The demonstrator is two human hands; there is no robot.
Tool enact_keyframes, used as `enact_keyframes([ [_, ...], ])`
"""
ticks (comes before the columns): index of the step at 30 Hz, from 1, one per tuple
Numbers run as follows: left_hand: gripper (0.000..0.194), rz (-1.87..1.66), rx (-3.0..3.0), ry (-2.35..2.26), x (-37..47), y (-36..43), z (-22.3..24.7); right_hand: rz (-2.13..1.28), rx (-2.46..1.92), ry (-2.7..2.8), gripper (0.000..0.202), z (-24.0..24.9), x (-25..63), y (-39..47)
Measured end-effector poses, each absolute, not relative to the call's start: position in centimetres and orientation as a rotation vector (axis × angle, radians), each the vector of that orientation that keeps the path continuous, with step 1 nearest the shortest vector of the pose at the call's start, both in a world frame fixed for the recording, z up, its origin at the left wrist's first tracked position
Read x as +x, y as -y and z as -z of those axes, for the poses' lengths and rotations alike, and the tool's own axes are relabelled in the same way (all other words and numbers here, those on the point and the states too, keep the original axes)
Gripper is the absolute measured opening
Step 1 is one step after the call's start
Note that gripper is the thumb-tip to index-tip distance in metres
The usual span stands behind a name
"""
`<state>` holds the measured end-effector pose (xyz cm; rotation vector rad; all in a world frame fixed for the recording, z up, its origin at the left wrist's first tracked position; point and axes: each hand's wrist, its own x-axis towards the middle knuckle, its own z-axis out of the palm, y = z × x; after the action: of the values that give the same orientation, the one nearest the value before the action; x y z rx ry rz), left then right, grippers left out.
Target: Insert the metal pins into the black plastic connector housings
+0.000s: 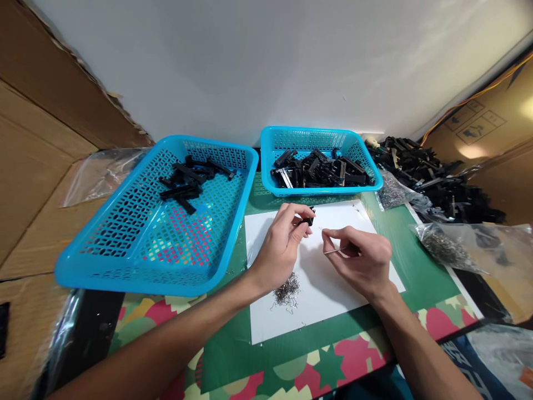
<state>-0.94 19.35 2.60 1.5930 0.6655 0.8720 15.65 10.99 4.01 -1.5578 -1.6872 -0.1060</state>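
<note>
My left hand [283, 241] is closed around a small black plastic part [308, 220], most of it hidden by the fingers. Facing it a short gap away, my right hand [358, 255] has its fingers closed. A thin metal rod [333, 251] sticks out of the right hand; its other end is hidden in the palm. What looks like a tiny thin wire piece shows at the right thumb and forefinger tips, too small to make out. Below my left wrist, a pile of small bent metal wire pieces [286, 290] lies on a white sheet [266, 325].
A blue basket [166, 286] on the left holds several black parts [187, 178]. Another blue basket [325, 191] at the back holds many more. To the right are a heap of black parts [449, 189] and plastic bags of small metal pieces [445, 247]. A wall [250, 66] rises behind.
</note>
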Motion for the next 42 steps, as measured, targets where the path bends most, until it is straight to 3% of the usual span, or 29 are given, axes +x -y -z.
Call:
enact_keyframes([
  [8,0.017,-0.918,1.603,-0.568,-0.9,-19.2,-2.8,-0.245,-1.611,1.472,0.012,-4.9,16.1,-11.0],
  [20,0.026,-0.848,1.728,-0.445,-1.3,-18.8,-3.1,-0.415,-1.454,1.893,0.013,-6.0,19.5,-10.2],
  [42,0.034,-0.801,1.875,-0.371,-1.5,-18.9,-3.2,-0.378,-1.443,2.196,0.02,-7.8,20.4,-10.3],
])
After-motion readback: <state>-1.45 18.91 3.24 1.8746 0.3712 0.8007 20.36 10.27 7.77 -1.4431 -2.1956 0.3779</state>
